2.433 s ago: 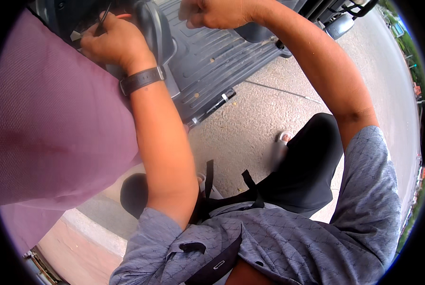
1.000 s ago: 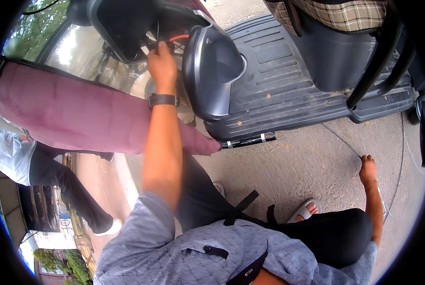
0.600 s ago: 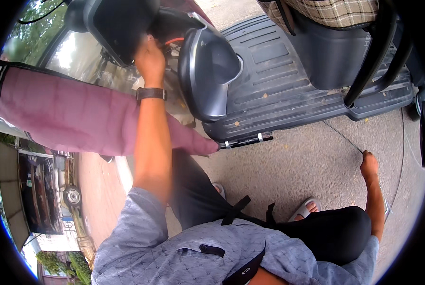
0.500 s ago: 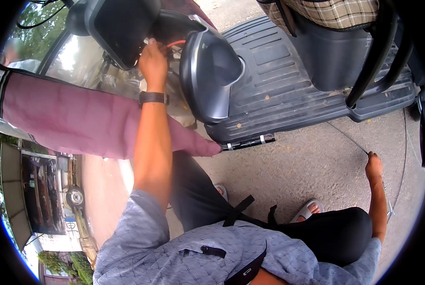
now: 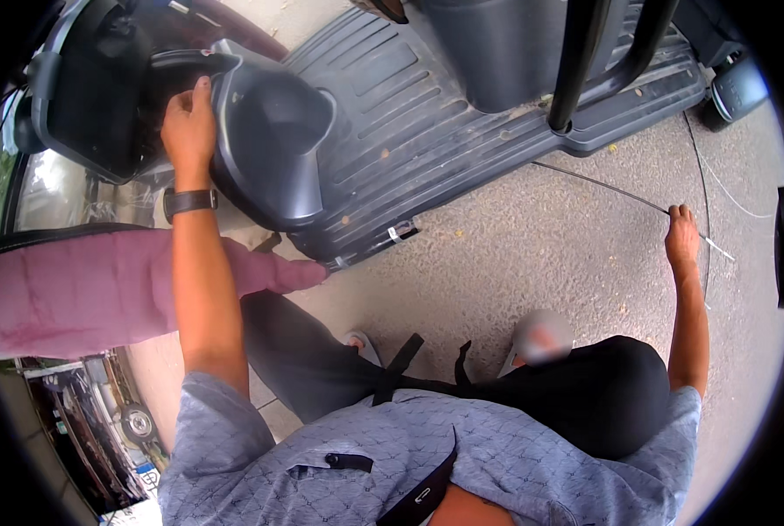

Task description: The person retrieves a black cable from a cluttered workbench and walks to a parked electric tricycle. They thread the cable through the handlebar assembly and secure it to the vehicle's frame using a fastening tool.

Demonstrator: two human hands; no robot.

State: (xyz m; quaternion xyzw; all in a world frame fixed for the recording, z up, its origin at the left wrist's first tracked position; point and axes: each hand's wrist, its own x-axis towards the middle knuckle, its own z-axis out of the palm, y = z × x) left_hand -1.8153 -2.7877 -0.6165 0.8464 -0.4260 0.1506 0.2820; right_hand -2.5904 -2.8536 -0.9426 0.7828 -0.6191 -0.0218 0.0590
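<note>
My left hand (image 5: 190, 131), a dark watch (image 5: 190, 202) on its wrist, is up at the gap behind the scooter's dark front panel (image 5: 274, 140). Its fingers are curled; what they hold, if anything, is hidden. Far to the right, low above the pavement, my right hand (image 5: 683, 237) is closed around a thin dark cable (image 5: 598, 181). From the fist the cable runs left under the scooter's ribbed footboard (image 5: 392, 167), and a pale end (image 5: 719, 249) sticks out on the other side.
A padded mauve cover (image 5: 103, 289) stretches across the left side. Black tubular bars (image 5: 576, 70) rise from the footboard beside a grey seat base (image 5: 488, 57). Another thin line (image 5: 698, 158) hangs down at the right. A parked vehicle's wheel (image 5: 137, 422) shows lower left.
The view has shifted, so the scooter sits further left. The orange cable seen beside my left hand is out of sight. My right hand has slid along the dark cable, nearer its pale end.
</note>
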